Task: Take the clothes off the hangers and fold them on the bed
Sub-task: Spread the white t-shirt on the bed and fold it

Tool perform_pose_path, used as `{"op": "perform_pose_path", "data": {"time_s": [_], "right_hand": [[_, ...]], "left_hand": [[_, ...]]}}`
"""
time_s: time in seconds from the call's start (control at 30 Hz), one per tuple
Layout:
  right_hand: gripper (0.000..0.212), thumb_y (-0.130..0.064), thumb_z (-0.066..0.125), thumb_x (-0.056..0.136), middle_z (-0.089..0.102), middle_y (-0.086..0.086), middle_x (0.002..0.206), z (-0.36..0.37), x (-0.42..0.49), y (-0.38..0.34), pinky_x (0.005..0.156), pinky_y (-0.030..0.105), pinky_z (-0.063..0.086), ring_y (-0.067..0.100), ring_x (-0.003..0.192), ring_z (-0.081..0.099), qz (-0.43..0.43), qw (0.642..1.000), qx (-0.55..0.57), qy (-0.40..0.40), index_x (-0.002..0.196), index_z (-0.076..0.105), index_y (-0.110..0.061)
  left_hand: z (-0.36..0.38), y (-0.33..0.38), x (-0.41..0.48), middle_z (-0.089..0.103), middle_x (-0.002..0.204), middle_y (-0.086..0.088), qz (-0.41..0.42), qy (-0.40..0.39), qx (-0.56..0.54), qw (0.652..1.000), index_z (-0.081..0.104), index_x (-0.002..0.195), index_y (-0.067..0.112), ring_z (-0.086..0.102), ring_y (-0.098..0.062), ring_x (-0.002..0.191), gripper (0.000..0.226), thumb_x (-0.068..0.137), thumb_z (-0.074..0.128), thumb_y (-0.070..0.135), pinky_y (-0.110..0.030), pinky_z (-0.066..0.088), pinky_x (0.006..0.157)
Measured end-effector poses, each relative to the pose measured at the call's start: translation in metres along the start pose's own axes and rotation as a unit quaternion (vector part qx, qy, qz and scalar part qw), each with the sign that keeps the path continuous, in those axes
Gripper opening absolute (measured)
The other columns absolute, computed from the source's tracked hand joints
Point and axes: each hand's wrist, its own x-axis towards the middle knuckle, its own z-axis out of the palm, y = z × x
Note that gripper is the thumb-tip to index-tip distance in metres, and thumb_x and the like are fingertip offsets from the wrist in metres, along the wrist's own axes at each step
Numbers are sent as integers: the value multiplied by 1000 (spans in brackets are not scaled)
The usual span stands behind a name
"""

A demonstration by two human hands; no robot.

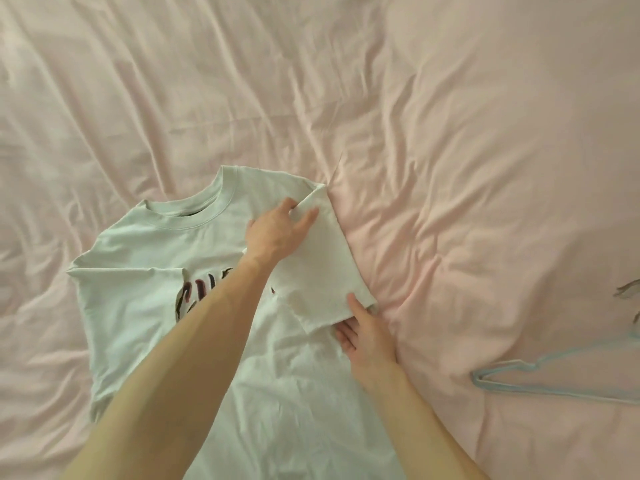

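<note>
A pale mint T-shirt (pixel 138 317) lies front up on the pink bed (pixel 450 133), under both hands. Its sleeve (pixel 318 271) is folded in across the chest. The left hand (pixel 277 230) pinches the fold at the shoulder; the right hand (pixel 367 341) pinches the sleeve hem, thumb on top, fingers beneath. A light blue hanger (pixel 554 386) lies well right of the right hand.

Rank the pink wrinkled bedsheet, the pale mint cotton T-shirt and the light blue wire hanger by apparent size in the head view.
1. Pink wrinkled bedsheet
2. Pale mint T-shirt
3. Light blue wire hanger, cut off at the frame edge, yet clearly smallest.
</note>
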Motion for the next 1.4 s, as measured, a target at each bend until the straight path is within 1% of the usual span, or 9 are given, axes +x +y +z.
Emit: {"op": "perform_pose_path", "data": {"time_s": [0.2,0.3,0.43,0.53,0.67,0.77,0.87,1.17,1.4], "right_hand": [[3,-14,73,88,73,-2,79,19,4,23,64,29,46,11,65,63,8,990,-143,-2,89,72,-17],[6,-11,75,86,70,0,70,23,11,33,57,29,45,13,60,61,1,987,-157,18,87,69,-12],[25,-36,75,86,73,1,72,19,-1,39,57,29,48,17,62,68,-46,952,-299,50,88,68,-12],[38,-51,61,90,64,-3,68,9,-17,42,62,33,45,21,68,61,-164,799,-565,127,74,55,-17],[11,-31,60,90,63,-2,97,17,-11,50,73,37,45,25,91,57,-540,568,-613,99,91,62,-20],[50,-42,54,92,41,11,153,16,25,34,107,49,35,32,140,37,-545,420,-723,67,140,55,-31],[63,-59,40,93,15,10,166,-6,56,23,118,59,13,29,153,8,-474,317,-820,53,153,34,-40],[66,-48,45,94,19,13,164,-60,14,87,120,59,11,30,152,15,-517,373,-768,61,153,38,-21],[68,-51,46,92,27,20,156,-139,-32,137,110,59,30,40,141,29,-480,458,-732,153,150,37,-16]], "left_hand": [[-21,-43,-11,64,96,2,-39,-101,-40,993,60,108,29,59,-23,90,31,86,60,51,-33,47,78],[-30,-61,-17,66,97,3,-29,-77,-89,993,63,102,27,60,-17,80,17,90,62,39,-28,44,63],[-25,-83,-31,66,115,2,-1,11,-75,997,59,117,30,62,-22,104,25,94,56,40,-38,50,85],[-2,-90,-66,44,149,-7,65,101,24,992,41,148,25,40,-29,137,58,94,53,44,-44,35,109],[42,-97,-111,11,167,2,167,70,86,980,18,159,33,8,-21,154,65,97,26,53,-53,9,123],[69,-120,-134,0,167,6,130,31,106,985,5,157,44,0,-18,155,60,99,18,56,-54,-1,122],[83,-148,-166,-15,165,9,64,19,108,992,-10,153,47,-15,-15,152,59,98,10,59,-51,-10,121],[102,-211,-290,2,167,7,-35,61,63,996,10,157,46,-2,-16,154,58,100,20,56,-47,-5,123],[118,-275,-392,1,168,6,-125,65,26,990,7,158,43,-1,-19,154,71,91,14,67,-49,-2,122]]}}
